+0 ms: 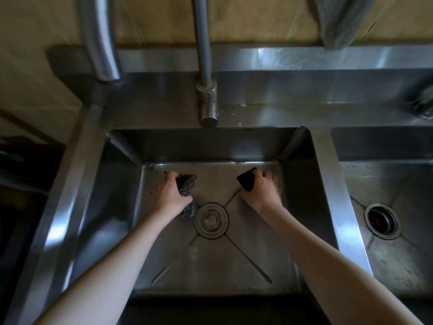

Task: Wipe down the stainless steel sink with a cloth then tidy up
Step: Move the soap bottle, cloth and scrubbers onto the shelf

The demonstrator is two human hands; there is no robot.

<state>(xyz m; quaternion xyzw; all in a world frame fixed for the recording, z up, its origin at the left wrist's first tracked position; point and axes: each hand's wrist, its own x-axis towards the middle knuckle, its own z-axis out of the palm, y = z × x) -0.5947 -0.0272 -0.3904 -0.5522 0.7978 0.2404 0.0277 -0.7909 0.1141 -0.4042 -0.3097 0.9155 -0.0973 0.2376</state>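
Both my arms reach down into the stainless steel sink (236,259), the left basin of a double unit. My left hand (169,191) is closed on a dark, speckled steel-wool scrubber (186,186) on the basin floor, just up and left of the round drain (211,220). My right hand (262,186) grips a dark cloth (246,181) pressed on the floor near the far right corner. Part of the scrubber pokes out below my left palm beside the drain.
A tap spout (207,106) hangs over the basin's back edge, with a thicker pipe (100,43) to its left. The second basin (396,198) with an open drain (382,220) lies on the right. A grey cloth (342,22) hangs at the top right wall.
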